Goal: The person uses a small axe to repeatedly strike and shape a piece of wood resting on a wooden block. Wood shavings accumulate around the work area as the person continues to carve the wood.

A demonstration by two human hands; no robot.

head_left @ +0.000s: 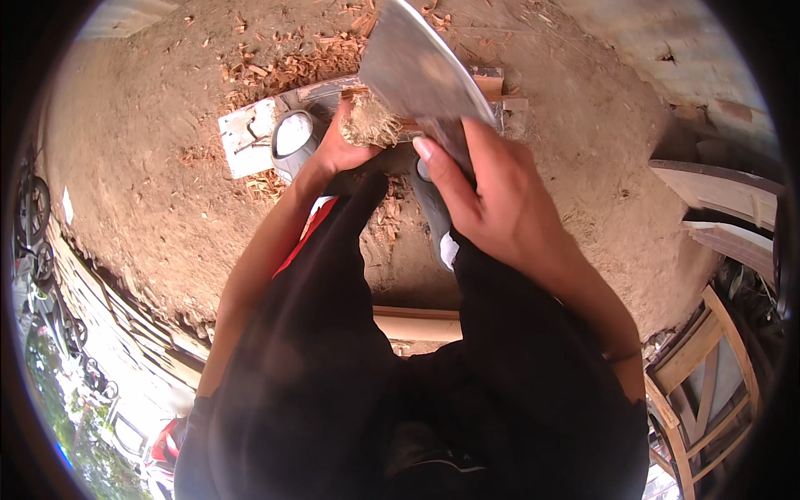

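Observation:
My right hand (500, 187) is closed round the handle of a big, wide-bladed chopping knife (425, 71). Its broad grey blade rises up and to the left, with a bright edge along its right side. Just left of the blade, my left hand (340, 148) wraps round a piece with a frayed, straw-coloured fibrous end (371, 123); the blade partly overlaps it in view, and I cannot tell whether they touch. The rest of that piece is mostly hidden. Below both hands, pieces of wood lie on the ground, among them a pale, worn board (248, 135).
Reddish wood chips (292, 62) litter the dirt floor beyond the wood. My grey shoes (292, 137) stand close to the boards. A wooden plank (417, 325) lies beneath my legs. Curved wooden pieces (717, 196) and a wooden frame (708, 367) are at right; motorcycles (33, 212) stand far left.

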